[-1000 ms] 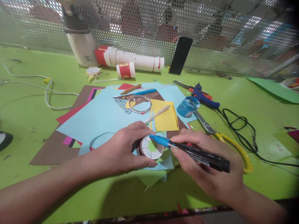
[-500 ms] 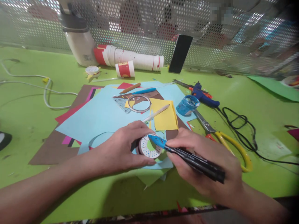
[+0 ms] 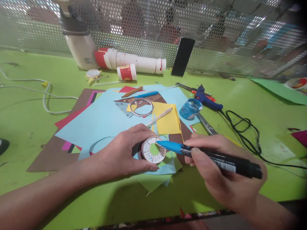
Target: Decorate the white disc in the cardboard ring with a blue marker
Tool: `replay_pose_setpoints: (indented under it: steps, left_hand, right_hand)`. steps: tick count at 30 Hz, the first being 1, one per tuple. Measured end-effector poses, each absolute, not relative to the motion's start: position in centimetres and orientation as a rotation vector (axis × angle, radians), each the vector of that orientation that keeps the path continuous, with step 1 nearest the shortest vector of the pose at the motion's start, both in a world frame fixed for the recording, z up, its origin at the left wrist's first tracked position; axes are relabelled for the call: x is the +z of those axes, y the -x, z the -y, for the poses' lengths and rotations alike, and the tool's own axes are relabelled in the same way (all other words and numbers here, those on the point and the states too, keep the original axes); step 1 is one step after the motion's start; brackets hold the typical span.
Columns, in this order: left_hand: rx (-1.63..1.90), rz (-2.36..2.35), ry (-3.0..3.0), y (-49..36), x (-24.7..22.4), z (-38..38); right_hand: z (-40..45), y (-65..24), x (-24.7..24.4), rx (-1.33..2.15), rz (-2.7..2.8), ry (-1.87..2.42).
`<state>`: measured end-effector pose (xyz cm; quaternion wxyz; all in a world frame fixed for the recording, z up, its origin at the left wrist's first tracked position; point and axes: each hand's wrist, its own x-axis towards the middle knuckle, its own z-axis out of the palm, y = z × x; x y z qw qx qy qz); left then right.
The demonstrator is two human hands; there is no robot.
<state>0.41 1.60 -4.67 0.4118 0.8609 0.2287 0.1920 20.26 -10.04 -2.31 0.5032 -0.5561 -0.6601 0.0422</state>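
Observation:
My left hand (image 3: 127,148) curls around a small round paper piece (image 3: 148,157), thumb on its near side and fingers on its far side. Its white ring is split into segments dotted in blue, with a green middle. My right hand (image 3: 223,169) grips a black marker (image 3: 236,164) with a blue front end. The marker's tip is at the upper right of the white ring; whether it touches cannot be made out. Below the ring lie scraps of light blue paper (image 3: 168,169) and green paper. A white pencil (image 3: 159,116) lies on yellow paper (image 3: 168,124) just beyond.
Beyond lie a metal hoop (image 3: 141,107), a set square (image 3: 124,108) and a blue paint jar (image 3: 191,109). To the right are a glue gun (image 3: 206,99), its black cord (image 3: 242,127) and partly covered scissors (image 3: 207,124). A phone (image 3: 183,57), stacked paper cups (image 3: 136,62) and a bottle (image 3: 81,48) stand behind.
My right hand has shifted right and turned, so the marker lies flatter and its tip sits slightly further right on the ring. My left hand keeps its hold.

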Motion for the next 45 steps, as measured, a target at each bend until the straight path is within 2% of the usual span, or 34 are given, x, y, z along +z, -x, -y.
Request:
replay_pose_setpoints:
  steps: [45]
  left_hand:
    - [0.493, -0.579, -2.200, -0.44, -4.59, -1.39]
  right_hand:
    - [9.29, -19.62, -2.49, 0.115, 1.735, 1.335]
